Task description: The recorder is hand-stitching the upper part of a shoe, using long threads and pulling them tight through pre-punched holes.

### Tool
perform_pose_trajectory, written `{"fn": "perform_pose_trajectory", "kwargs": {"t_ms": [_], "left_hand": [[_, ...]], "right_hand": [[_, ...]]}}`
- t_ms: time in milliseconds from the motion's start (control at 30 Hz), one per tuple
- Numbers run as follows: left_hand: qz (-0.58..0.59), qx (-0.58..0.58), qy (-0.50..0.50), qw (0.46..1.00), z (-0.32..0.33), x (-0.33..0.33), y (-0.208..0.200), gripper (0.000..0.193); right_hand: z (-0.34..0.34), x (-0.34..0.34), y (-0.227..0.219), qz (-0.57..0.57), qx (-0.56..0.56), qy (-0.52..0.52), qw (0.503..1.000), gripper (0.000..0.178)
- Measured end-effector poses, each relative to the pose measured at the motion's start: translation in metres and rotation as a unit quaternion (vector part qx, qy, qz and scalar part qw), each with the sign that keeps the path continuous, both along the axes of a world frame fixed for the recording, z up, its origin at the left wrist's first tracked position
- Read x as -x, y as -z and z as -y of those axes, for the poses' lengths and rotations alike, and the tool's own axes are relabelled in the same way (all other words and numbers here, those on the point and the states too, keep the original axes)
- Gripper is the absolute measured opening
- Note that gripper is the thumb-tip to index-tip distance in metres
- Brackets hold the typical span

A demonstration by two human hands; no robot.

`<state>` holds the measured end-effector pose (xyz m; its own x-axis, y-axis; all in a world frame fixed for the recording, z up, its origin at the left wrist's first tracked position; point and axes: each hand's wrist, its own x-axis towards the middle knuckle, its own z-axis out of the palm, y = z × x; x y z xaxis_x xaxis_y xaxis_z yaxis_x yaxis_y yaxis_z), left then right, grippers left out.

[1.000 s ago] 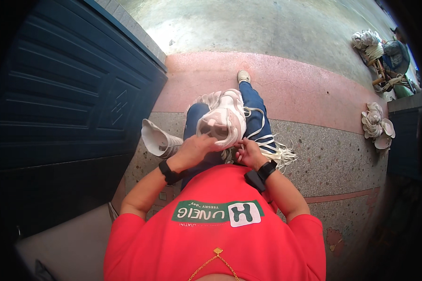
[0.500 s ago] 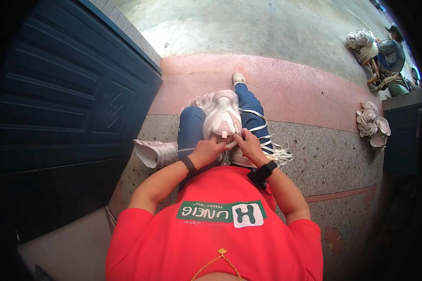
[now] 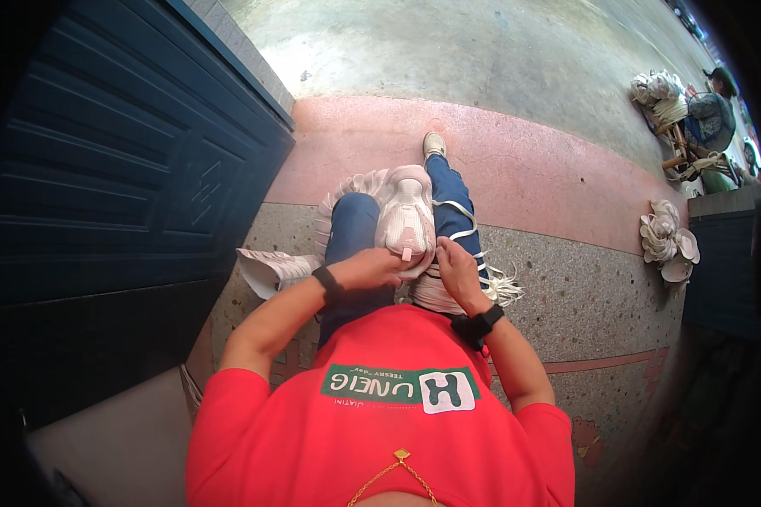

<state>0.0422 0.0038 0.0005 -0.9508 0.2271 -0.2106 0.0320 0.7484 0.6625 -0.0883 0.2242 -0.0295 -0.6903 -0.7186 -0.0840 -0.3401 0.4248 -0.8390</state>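
A white and pink sneaker upper (image 3: 407, 221) lies over my lap between the thighs, its pull tab toward me. My left hand (image 3: 370, 269) grips its near left edge, with the fingertips partly hidden at the opening. At the near right edge, my right hand (image 3: 458, 272) is closed in a pinch. What sits between those fingers is too small to make out. White laces (image 3: 457, 208) run over my right thigh and end in a loose bundle (image 3: 505, 287) beside it. More stacked uppers (image 3: 352, 188) show beyond my left knee.
Another row of nested uppers (image 3: 272, 271) lies left of my left leg. A dark blue panelled door (image 3: 135, 169) stands on the left. White shoe parts (image 3: 668, 237) are piled at the right. Farther off, a person (image 3: 708, 114) sits by a wooden rack with white bundles (image 3: 658, 87).
My hands have drawn slightly apart along the upper's near edge, the left going left and the right going right. The upper stays on my lap.
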Motion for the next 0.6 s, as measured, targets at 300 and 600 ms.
{"fn": "perform_pose_trajectory", "kwargs": {"t_ms": [300, 600], "left_hand": [[0.219, -0.512, -0.265, 0.787, -0.022, 0.018, -0.059, 0.031], [0.138, -0.357, -0.094, 0.919, -0.033, 0.003, -0.114, 0.013]], "right_hand": [[0.012, -0.027, -0.101, -0.011, 0.041, -0.39, 0.92, 0.02], [0.036, 0.041, -0.095, 0.75, 0.264, 0.06, 0.604, 0.043]]}}
